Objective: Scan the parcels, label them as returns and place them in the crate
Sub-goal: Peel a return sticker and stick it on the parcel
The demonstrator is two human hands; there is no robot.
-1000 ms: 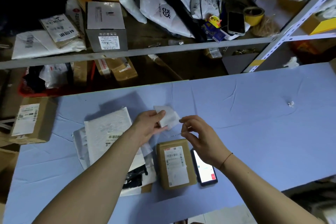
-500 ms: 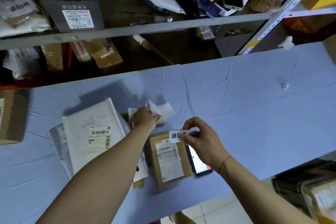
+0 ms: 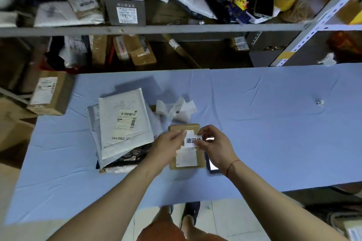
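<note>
Hands (image 3: 193, 144) pinching label (image 3: 191, 140) over box (image 3: 187, 157)

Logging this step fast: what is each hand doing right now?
Left hand: pinches the left edge of the white return label.
Right hand: pinches the label's right edge, over the small brown parcel.

I hold a white return label (image 3: 192, 140) printed with bold black characters between my left hand (image 3: 170, 144) and right hand (image 3: 214, 145), each pinching one end. It sits flat and level just above the far end of a small brown cardboard parcel (image 3: 187, 159). That parcel lies flat on the blue table (image 3: 274, 133), shipping label up, its long side running away from me. To its left, a white padded mailer (image 3: 125, 123) with a barcode label lies face up atop a stack of other flat parcels (image 3: 121, 159). Crumpled white backing paper (image 3: 177, 110) lies just beyond the brown parcel.
</note>
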